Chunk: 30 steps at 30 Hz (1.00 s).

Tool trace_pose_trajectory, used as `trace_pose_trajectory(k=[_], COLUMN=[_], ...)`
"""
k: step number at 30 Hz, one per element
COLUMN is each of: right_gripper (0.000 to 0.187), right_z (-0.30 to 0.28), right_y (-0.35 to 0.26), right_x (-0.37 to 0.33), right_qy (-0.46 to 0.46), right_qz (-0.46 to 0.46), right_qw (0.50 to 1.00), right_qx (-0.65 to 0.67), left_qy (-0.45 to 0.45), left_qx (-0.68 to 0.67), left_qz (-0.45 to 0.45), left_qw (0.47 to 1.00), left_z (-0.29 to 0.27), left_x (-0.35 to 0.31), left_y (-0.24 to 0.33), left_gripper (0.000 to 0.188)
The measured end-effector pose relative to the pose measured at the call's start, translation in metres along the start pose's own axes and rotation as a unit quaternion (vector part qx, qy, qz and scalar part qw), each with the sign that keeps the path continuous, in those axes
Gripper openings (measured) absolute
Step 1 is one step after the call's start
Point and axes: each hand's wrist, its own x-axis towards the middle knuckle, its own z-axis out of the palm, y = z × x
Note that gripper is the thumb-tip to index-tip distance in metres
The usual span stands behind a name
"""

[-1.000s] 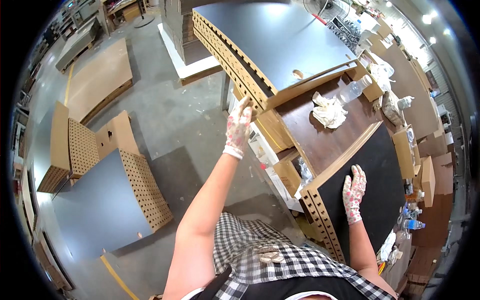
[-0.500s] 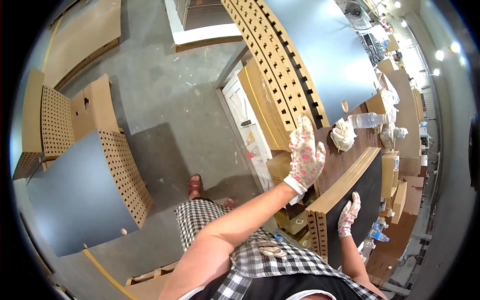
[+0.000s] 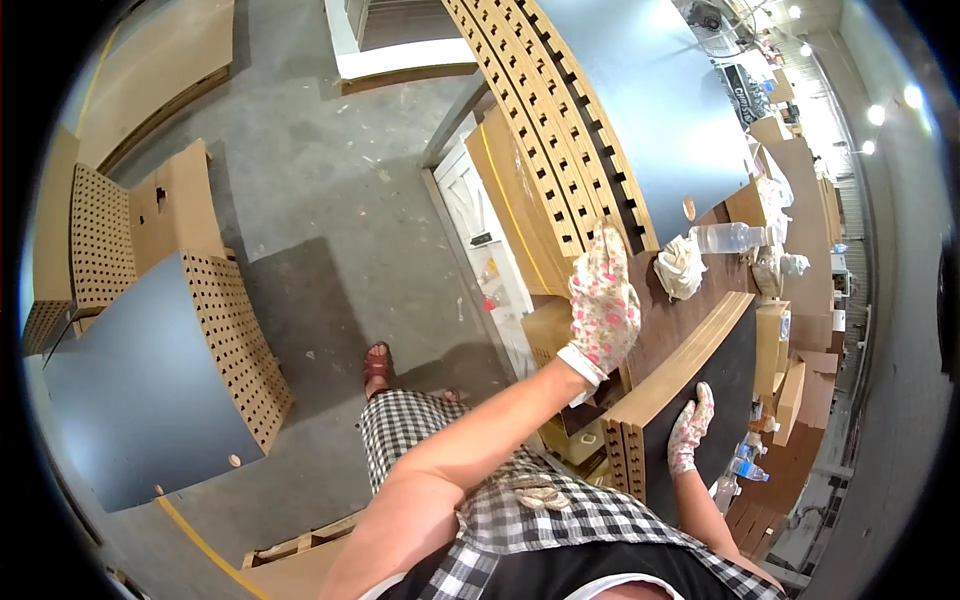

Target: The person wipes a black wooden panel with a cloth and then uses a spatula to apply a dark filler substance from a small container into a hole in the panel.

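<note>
My left hand (image 3: 605,305), in a white glove with a pink pattern, reaches forward with its fingers stretched out. Its fingertips are at the near corner of a stack of blue-grey panels (image 3: 650,90) whose wooden edges carry rows of dark slots. On the black face of a smaller stack of boards (image 3: 725,355) lies my right hand (image 3: 690,430), gloved alike, palm down and fingers extended. Both stacks rest on a brown worktable (image 3: 655,335). Between them sits a crumpled white cloth (image 3: 680,268), beside a clear plastic bottle (image 3: 730,237) lying on its side.
To the left, another stack of grey panels (image 3: 140,390) with hole-lined edges stands near cardboard (image 3: 180,205). A cardboard-covered pallet (image 3: 160,70) lies at the far left. Boxes (image 3: 790,400) and several bottles (image 3: 745,465) line the table's right side. Beneath it are more cartons (image 3: 515,200).
The view has shifted slightly, so the scene sits a little further left. Both hands stay at the same stacks, with the left fingers slightly closer together.
</note>
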Motion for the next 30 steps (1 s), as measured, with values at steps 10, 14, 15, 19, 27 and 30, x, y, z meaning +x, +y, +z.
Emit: trace_pose_trajectory(k=[10,14,15,19,27,30], right_gripper=[0.037,0.037,0.036,0.036,0.036,0.036], right_z=[0.002,0.001,0.001,0.002,0.004,0.005], right_y=[0.007,0.000,0.001,-0.002,0.002,0.007], right_x=[-0.001,0.001,0.001,0.001,0.001,0.000], right_qy=[0.006,0.012,0.017,0.022,0.021,0.015], right_qz=[-0.015,-0.020,-0.030,-0.042,-0.040,-0.046], right_qw=[1.000,1.000,0.999,0.999,0.999,0.998], right_qx=[-0.008,-0.003,-0.007,-0.016,-0.023,-0.026], left_qy=[-0.014,0.007,0.021,0.038,0.084,0.114], left_qx=[-0.015,0.018,-0.012,-0.033,-0.044,-0.196], left_qz=[0.108,0.117,0.095,0.109,0.127,-0.040], left_qw=[0.994,0.993,0.995,0.993,0.987,0.973], left_z=[-0.022,-0.021,-0.020,-0.010,-0.005,-0.001], left_x=[0.005,0.008,0.008,0.008,0.004,-0.022], left_y=[-0.030,-0.031,-0.029,-0.033,-0.048,-0.065], left_gripper=[0.062,0.058,0.056,0.061,0.057,0.050])
